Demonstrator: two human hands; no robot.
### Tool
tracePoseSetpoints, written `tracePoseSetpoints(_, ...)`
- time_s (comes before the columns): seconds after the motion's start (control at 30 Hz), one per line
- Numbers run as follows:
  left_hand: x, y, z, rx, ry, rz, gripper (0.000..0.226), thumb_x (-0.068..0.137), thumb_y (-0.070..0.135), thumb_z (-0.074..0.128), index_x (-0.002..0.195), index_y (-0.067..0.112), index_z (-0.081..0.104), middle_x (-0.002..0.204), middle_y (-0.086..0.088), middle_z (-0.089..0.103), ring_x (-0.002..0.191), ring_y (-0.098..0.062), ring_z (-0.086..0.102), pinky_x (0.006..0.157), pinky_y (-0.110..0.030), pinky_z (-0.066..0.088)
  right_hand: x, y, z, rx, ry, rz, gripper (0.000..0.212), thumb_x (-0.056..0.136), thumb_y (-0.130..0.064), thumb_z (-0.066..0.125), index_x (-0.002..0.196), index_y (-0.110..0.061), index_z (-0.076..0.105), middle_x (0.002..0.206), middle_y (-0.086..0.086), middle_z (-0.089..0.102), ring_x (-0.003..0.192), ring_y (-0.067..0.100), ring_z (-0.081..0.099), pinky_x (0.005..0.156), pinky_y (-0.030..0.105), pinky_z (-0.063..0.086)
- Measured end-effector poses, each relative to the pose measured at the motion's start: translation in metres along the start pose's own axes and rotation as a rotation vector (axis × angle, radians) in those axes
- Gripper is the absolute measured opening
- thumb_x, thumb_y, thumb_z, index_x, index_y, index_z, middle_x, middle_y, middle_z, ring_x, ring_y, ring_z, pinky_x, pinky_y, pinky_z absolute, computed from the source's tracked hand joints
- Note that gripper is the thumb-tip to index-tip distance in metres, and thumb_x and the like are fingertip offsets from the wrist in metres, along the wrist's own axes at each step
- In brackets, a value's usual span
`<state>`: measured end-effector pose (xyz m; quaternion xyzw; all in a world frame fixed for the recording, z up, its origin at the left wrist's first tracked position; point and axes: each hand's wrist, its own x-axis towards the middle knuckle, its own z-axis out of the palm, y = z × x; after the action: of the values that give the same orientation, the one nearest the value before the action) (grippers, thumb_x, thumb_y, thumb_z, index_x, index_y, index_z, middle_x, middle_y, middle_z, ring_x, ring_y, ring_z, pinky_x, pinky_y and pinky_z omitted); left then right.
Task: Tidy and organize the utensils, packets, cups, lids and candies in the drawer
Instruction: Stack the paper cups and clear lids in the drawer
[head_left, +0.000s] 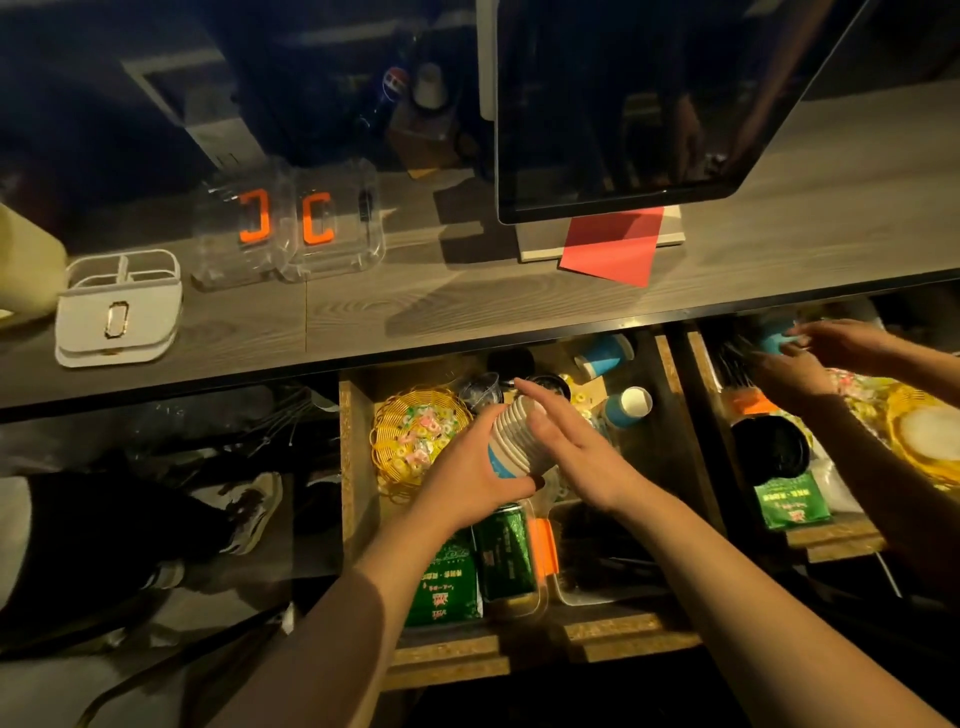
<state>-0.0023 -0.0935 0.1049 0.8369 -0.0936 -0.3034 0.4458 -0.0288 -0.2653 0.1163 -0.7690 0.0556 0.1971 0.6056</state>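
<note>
While the left grip (470, 470) curls round a tilted stack of paper cups (511, 434) above the open drawer (358, 467), the right grip (566, 441) lies flat-fingered against the stack's other side. Left of them sits a yellow candy basket (400, 431); beneath, green packets (504, 556).

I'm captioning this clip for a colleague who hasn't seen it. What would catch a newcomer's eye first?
The stack of paper cups at the centre of the open drawer, gripped by the left hand with the right hand open against it. Just left sits a yellow basket of candies; on the counter above, two clear boxes with orange clasps.
</note>
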Motion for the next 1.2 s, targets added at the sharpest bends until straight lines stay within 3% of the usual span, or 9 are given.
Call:
tracePoseSetpoints(0.1, 0.003, -0.004, 0.006, -0.067, 0.057, -0.026, 0.087, 0.066, 0.035, 0.089, 0.138, 0.037, 0.041, 0.119, 0.016, 0.059, 0.108, -0.003, 0.059, 0.093, -0.033, 0.055, 0.007, 0.02, -0.012, 0.035, 0.175, 0.024, 0.048, 0.102, -0.049, 0.036, 0.145, -0.03, 0.041, 0.135, -0.012, 0.05, 0.125, 0.004, 0.047, 0.101, 0.021, 0.039)
tracePoseSetpoints(0.23, 0.01, -0.008, 0.014, -0.136, 0.084, -0.066, 0.086, 0.069, 0.03, 0.09, 0.139, 0.032, 0.041, 0.123, 0.017, 0.056, 0.115, -0.004, 0.055, 0.096, -0.027, 0.05, 0.029, 0.077, -0.04, -0.224, 0.376, 0.22, 0.048, 0.096, -0.037, 0.059, 0.137, -0.017, 0.048, 0.135, 0.004, 0.055, 0.124, 0.02, 0.053, 0.099, 0.034, 0.045)
tracePoseSetpoints(0.37, 0.019, -0.01, 0.026, -0.182, 0.099, -0.109, 0.079, 0.071, 0.024, 0.09, 0.131, 0.038, 0.039, 0.117, 0.02, 0.057, 0.108, 0.0, 0.057, 0.085, -0.012, 0.047, 0.048, 0.128, -0.074, -0.851, 0.219, 0.272, 0.068, 0.086, -0.034, 0.072, 0.143, -0.012, 0.04, 0.143, 0.012, 0.044, 0.13, 0.027, 0.044, 0.107, 0.037, 0.039)
tracePoseSetpoints(0.47, 0.028, -0.01, 0.035, -0.225, 0.122, -0.141, 0.077, 0.072, 0.023, 0.089, 0.13, 0.038, 0.041, 0.115, 0.02, 0.059, 0.103, 0.004, 0.059, 0.077, -0.004, 0.046, 0.067, 0.148, -0.093, -1.172, 0.164, 0.196, 0.063, 0.089, -0.03, 0.066, 0.144, -0.012, 0.039, 0.145, 0.013, 0.043, 0.135, 0.027, 0.04, 0.112, 0.034, 0.032)
tracePoseSetpoints(0.63, 0.045, -0.019, 0.045, -0.248, 0.173, -0.169, 0.076, 0.071, 0.024, 0.09, 0.133, 0.03, 0.046, 0.115, 0.015, 0.064, 0.1, 0.005, 0.063, 0.081, -0.012, 0.051, 0.09, 0.17, -0.108, -1.554, 0.003, 0.108, 0.051, 0.099, -0.018, 0.046, 0.147, -0.01, 0.034, 0.151, 0.02, 0.037, 0.142, 0.033, 0.034, 0.117, 0.039, 0.026)
tracePoseSetpoints(0.77, 0.054, -0.028, 0.05, -0.272, 0.199, -0.199, 0.069, 0.074, 0.016, 0.088, 0.128, 0.027, 0.048, 0.113, 0.011, 0.065, 0.094, 0.008, 0.064, 0.08, -0.016, 0.053, 0.097, 0.18, -0.112, -1.687, -0.093, 0.076, 0.046, 0.098, -0.023, 0.051, 0.142, -0.011, 0.041, 0.143, 0.016, 0.048, 0.132, 0.03, 0.046, 0.107, 0.038, 0.04)
tracePoseSetpoints(1.0, 0.056, -0.036, 0.052, -0.295, 0.206, -0.212, 0.072, 0.073, 0.016, 0.088, 0.131, 0.022, 0.047, 0.114, 0.011, 0.063, 0.095, 0.011, 0.062, 0.078, -0.01, 0.05, 0.094, 0.184, -0.122, -1.623, 0.133, 0.023, 0.052, 0.079, -0.028, 0.077, 0.122, -0.003, 0.062, 0.102, 0.016, 0.069, 0.094, 0.03, 0.064, 0.08, 0.037, 0.052)
tracePoseSetpoints(1.1, 0.053, -0.037, 0.05, -0.316, 0.205, -0.227, 0.071, 0.072, 0.02, 0.089, 0.129, 0.029, 0.047, 0.116, 0.013, 0.064, 0.1, 0.006, 0.063, 0.081, -0.012, 0.051, 0.085, 0.175, -0.124, -1.233, 0.316, -0.084, 0.057, 0.071, -0.028, 0.083, 0.113, 0.004, 0.062, 0.088, 0.019, 0.065, 0.077, 0.031, 0.061, 0.067, 0.038, 0.052)
tracePoseSetpoints(1.2, 0.048, -0.034, 0.046, -0.321, 0.208, -0.23, 0.072, 0.072, 0.024, 0.089, 0.13, 0.03, 0.047, 0.118, 0.012, 0.064, 0.104, 0.002, 0.063, 0.082, -0.013, 0.051, 0.065, 0.14, -0.112, -0.568, 0.498, 0.202, 0.053, 0.071, -0.031, 0.082, 0.107, -0.01, 0.05, 0.089, 0.002, 0.057, 0.08, 0.022, 0.059, 0.068, 0.041, 0.054)
